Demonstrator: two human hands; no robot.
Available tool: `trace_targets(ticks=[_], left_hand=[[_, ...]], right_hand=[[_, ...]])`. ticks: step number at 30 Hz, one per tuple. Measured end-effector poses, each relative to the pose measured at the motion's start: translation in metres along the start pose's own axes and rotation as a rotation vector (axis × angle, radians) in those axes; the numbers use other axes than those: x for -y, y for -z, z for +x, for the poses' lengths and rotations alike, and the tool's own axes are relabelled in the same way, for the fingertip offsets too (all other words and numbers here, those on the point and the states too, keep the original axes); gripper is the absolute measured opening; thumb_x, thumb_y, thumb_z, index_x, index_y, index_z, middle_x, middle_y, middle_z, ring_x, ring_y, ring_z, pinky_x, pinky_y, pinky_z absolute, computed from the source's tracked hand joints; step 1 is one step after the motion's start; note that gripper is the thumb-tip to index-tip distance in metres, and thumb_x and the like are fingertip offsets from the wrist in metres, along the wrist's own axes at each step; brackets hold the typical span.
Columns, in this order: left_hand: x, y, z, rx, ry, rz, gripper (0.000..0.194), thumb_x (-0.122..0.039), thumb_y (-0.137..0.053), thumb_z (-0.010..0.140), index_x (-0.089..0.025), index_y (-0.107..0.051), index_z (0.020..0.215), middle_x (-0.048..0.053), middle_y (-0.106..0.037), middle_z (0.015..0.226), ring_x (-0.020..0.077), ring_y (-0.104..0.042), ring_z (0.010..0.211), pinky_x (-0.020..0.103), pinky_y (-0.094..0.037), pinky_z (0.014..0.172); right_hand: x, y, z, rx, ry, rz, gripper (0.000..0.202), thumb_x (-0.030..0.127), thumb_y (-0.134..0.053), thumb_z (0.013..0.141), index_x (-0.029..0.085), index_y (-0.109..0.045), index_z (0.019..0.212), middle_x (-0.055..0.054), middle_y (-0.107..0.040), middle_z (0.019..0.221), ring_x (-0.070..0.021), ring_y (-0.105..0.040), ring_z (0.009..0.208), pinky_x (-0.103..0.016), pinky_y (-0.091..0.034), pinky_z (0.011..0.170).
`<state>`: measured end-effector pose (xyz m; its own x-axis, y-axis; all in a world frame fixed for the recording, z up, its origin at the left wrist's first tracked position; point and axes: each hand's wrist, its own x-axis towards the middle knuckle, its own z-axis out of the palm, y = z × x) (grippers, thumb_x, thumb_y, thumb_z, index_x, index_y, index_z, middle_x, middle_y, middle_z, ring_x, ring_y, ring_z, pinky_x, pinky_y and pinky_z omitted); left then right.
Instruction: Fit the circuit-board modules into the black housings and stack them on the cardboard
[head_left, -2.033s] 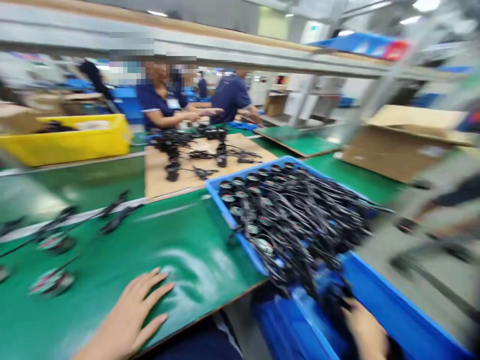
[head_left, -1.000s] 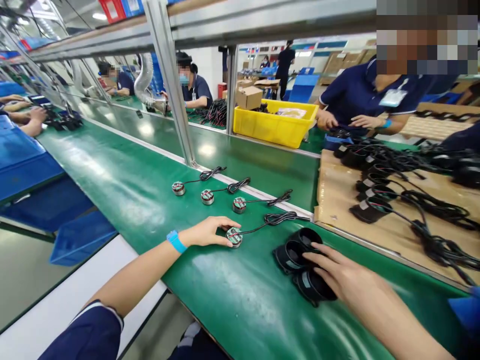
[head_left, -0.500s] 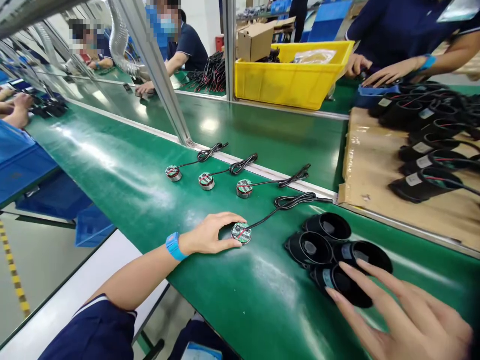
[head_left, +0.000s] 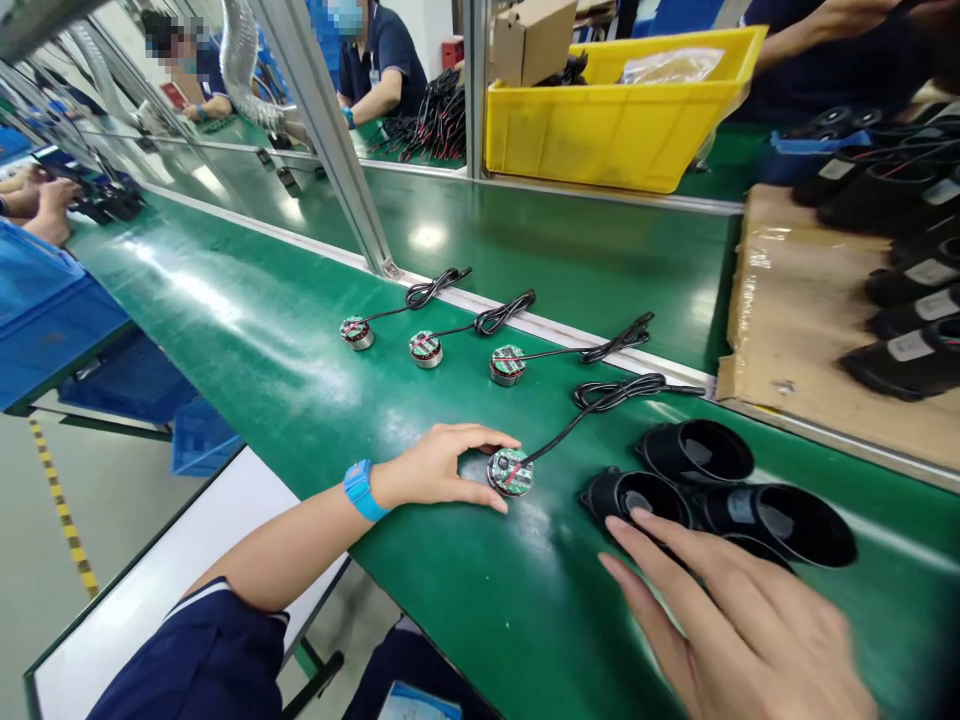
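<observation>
My left hand (head_left: 439, 468) is curved around a small round motor (head_left: 511, 472) with a green circuit board on top, on the green bench. Its thumb and fingers are apart on either side of the motor; a slight gap shows at the thumb. A bundled black cable (head_left: 622, 390) runs from the board. Fingers spread, my right hand (head_left: 742, 610) hovers at a group of black cup-shaped housings. It is nearest the left housing (head_left: 637, 495) and partly hides it and the front one; contact cannot be made out. Behind these are another housing (head_left: 697, 450) and a right one (head_left: 784, 520).
Three similar motors with cables, one a motor (head_left: 508, 365), stand in a row farther back. A metal post (head_left: 330, 140) rises behind them. A yellow bin (head_left: 607, 130) stands across the bench. At right, cardboard (head_left: 795, 290) carries several black housings. Co-workers sit opposite and far left.
My right hand has moved left across the housings, toward the left one. The gap between my left thumb and fingers has widened slightly. The view has shifted a little.
</observation>
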<state>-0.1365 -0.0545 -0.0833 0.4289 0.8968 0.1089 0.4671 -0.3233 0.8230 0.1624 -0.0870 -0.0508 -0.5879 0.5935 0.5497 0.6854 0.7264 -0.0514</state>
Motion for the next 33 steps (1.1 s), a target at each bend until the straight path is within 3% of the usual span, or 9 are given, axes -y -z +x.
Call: trace_targets(ticks=[3, 5, 7, 11, 14, 18, 22, 26, 33], left_hand=[[-0.001, 0.008, 0.001, 0.077, 0.034, -0.071, 0.053, -0.037, -0.079, 0.087, -0.024, -0.063, 0.136, 0.008, -0.071, 0.13, 0.023, -0.069, 0.114, 0.032, -0.053, 0.099], [-0.002, 0.011, 0.002, 0.093, 0.034, -0.104, 0.05, -0.032, -0.077, 0.09, -0.024, -0.063, 0.137, 0.008, -0.07, 0.132, 0.0225, -0.068, 0.118, 0.031, -0.052, 0.102], [-0.002, 0.01, 0.004, 0.096, 0.037, -0.14, 0.049, -0.031, -0.078, 0.089, -0.025, -0.063, 0.136, 0.007, -0.07, 0.132, 0.0224, -0.068, 0.12, 0.031, -0.051, 0.102], [0.0, 0.007, 0.006, 0.085, 0.076, -0.289, 0.052, -0.028, -0.081, 0.085, -0.021, -0.062, 0.133, 0.009, -0.071, 0.129, 0.0216, -0.068, 0.118, 0.032, -0.053, 0.102], [0.0, 0.007, 0.006, 0.082, 0.113, -0.382, 0.047, -0.027, -0.082, 0.084, -0.019, -0.062, 0.125, 0.009, -0.072, 0.12, 0.0214, -0.07, 0.113, 0.033, -0.055, 0.1], [-0.004, 0.011, 0.006, 0.115, 0.145, -0.42, 0.039, -0.026, -0.078, 0.088, -0.02, -0.058, 0.12, 0.008, -0.069, 0.118, 0.0219, -0.069, 0.113, 0.037, -0.055, 0.102], [-0.004, 0.017, 0.006, 0.171, 0.141, -0.423, 0.037, -0.024, -0.073, 0.092, -0.023, -0.055, 0.124, 0.008, -0.067, 0.123, 0.023, -0.068, 0.118, 0.041, -0.054, 0.106], [0.002, 0.017, 0.006, 0.239, 0.082, -0.381, 0.049, -0.025, -0.075, 0.09, -0.025, -0.05, 0.131, 0.009, -0.065, 0.131, 0.0252, -0.066, 0.124, 0.042, -0.052, 0.109], [0.005, 0.006, 0.0, 0.166, 0.096, -0.264, 0.046, -0.03, -0.078, 0.088, -0.024, -0.047, 0.121, 0.008, -0.068, 0.119, 0.0245, -0.071, 0.114, 0.034, -0.056, 0.095]], right_hand=[[0.016, -0.013, 0.017, 0.061, 0.073, 0.065, 0.028, 0.016, -0.061, 0.099, 0.011, -0.066, 0.126, -0.01, -0.074, 0.121, -0.0221, -0.071, 0.099, -0.038, -0.05, 0.088], [0.024, -0.027, 0.026, 0.056, 0.046, 0.034, 0.032, 0.019, -0.063, 0.099, 0.009, -0.064, 0.129, -0.01, -0.074, 0.122, -0.0201, -0.073, 0.096, -0.034, -0.053, 0.086], [0.028, -0.039, 0.03, 0.064, -0.02, 0.043, 0.039, 0.024, -0.064, 0.099, 0.009, -0.06, 0.135, -0.011, -0.071, 0.128, -0.0196, -0.074, 0.096, -0.032, -0.056, 0.082], [0.03, -0.053, 0.036, 0.2, -0.197, 0.209, 0.055, 0.042, -0.054, 0.102, 0.013, -0.047, 0.148, -0.015, -0.057, 0.146, -0.0183, -0.075, 0.089, -0.029, -0.062, 0.062], [0.03, -0.063, 0.039, 0.289, -0.298, 0.377, 0.058, 0.05, -0.052, 0.101, 0.018, -0.044, 0.149, -0.016, -0.055, 0.144, -0.0201, -0.074, 0.09, -0.029, -0.062, 0.054], [0.029, -0.076, 0.039, 0.274, -0.36, 0.482, 0.048, 0.045, -0.06, 0.098, 0.024, -0.051, 0.14, -0.014, -0.059, 0.138, -0.0209, -0.073, 0.093, -0.03, -0.064, 0.061], [0.022, -0.074, 0.037, 0.323, -0.315, 0.575, 0.047, 0.035, -0.059, 0.099, 0.025, -0.049, 0.144, -0.012, -0.06, 0.138, -0.0234, -0.068, 0.116, -0.029, -0.065, 0.078], [0.014, -0.067, 0.035, 0.372, -0.262, 0.606, 0.046, 0.031, -0.053, 0.102, 0.026, -0.047, 0.148, -0.01, -0.058, 0.143, -0.0214, -0.063, 0.126, -0.028, -0.061, 0.093], [0.013, -0.071, 0.034, 0.331, -0.258, 0.588, 0.041, 0.035, -0.057, 0.101, 0.026, -0.054, 0.141, -0.006, -0.066, 0.135, -0.018, -0.067, 0.121, -0.026, -0.059, 0.097]])
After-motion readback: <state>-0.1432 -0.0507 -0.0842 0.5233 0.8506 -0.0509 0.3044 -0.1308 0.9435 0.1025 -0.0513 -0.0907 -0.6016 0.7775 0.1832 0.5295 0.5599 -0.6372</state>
